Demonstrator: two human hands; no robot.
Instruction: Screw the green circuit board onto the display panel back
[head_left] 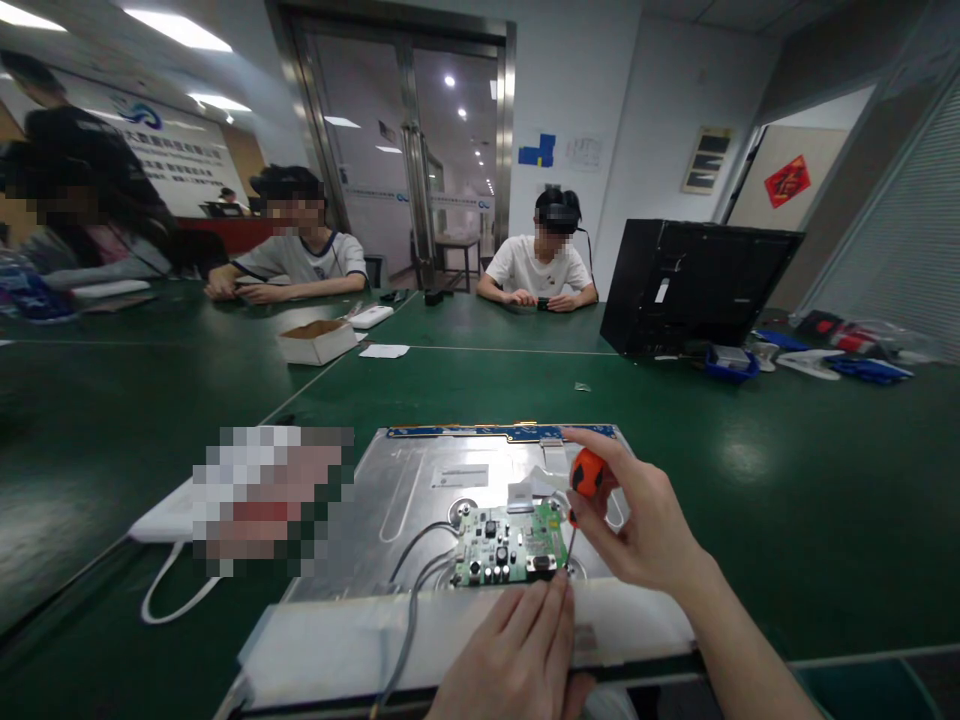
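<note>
A screwdriver (587, 472) with an orange and black handle stands nearly upright in the fingers of my right hand (645, 520). Its tip meets the lower right corner of a green circuit board (510, 545). My left hand (517, 640) lies flat, fingers stretched out, with the fingertips beside that corner. The board sits on the silver metal back of a display panel (360, 530). Grey cables (412, 610) run from the board's left side. Along the panel's far edge is a blue circuit strip (480, 433); a white film (330, 640) covers the near edge.
Left of the panel lies a white device (161, 515) with a cable, partly pixelated. A small open box (319, 342) stands farther back. At right, a black monitor-like housing (697, 285) stands beside a blue tray (731, 365). Several people sit across the green table (825, 480).
</note>
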